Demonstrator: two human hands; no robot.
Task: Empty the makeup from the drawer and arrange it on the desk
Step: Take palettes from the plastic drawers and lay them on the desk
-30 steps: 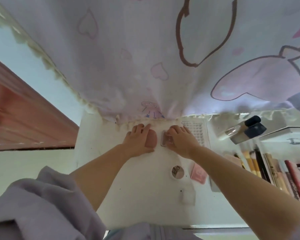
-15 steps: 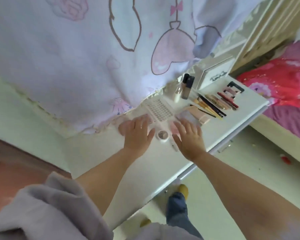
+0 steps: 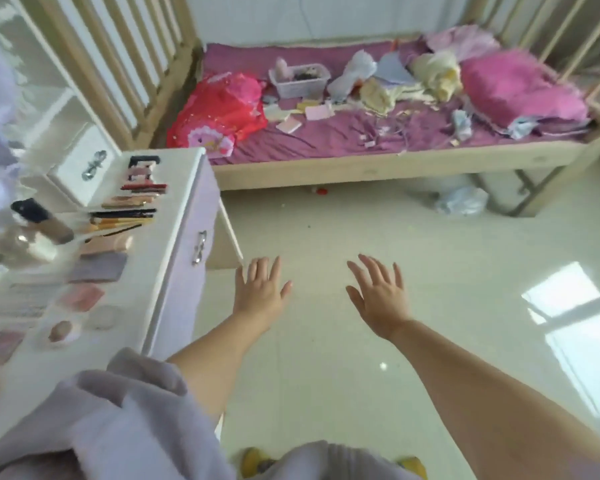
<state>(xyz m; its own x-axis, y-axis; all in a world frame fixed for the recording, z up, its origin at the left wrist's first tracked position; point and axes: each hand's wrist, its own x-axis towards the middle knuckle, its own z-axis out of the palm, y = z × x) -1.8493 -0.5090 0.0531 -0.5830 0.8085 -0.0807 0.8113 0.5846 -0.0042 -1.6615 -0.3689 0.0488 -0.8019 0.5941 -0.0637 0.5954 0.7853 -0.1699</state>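
Observation:
My left hand (image 3: pixel 262 291) and my right hand (image 3: pixel 380 294) hover over the floor to the right of the white desk (image 3: pixel 184 188), fingers spread, holding nothing. Makeup lies in rows on the desk at the left: pink compacts (image 3: pixel 82 297), a grey-purple palette (image 3: pixel 99 268), thin pencils and sticks (image 3: pixel 123 218), lipsticks (image 3: pixel 142 188) and a foundation bottle with a dark cap (image 3: pixel 42 220). The desk's drawer front with a metal handle (image 3: pixel 199 249) faces the floor; I cannot tell whether it is fully closed. Motion blur smears the desk items.
A wooden-framed bed (image 3: pixel 395 161) with a purple sheet, a white basket (image 3: pixel 300 79), a red bag (image 3: pixel 222 110) and scattered clothes fills the far side. Pale tiled floor (image 3: pixel 361 237) lies between desk and bed. A white box (image 3: pixel 84 164) stands at the desk's back.
The view has swung right, away from the desk toward the bed. Both hands have lifted off the makeup on the desk and now hang open over the floor.

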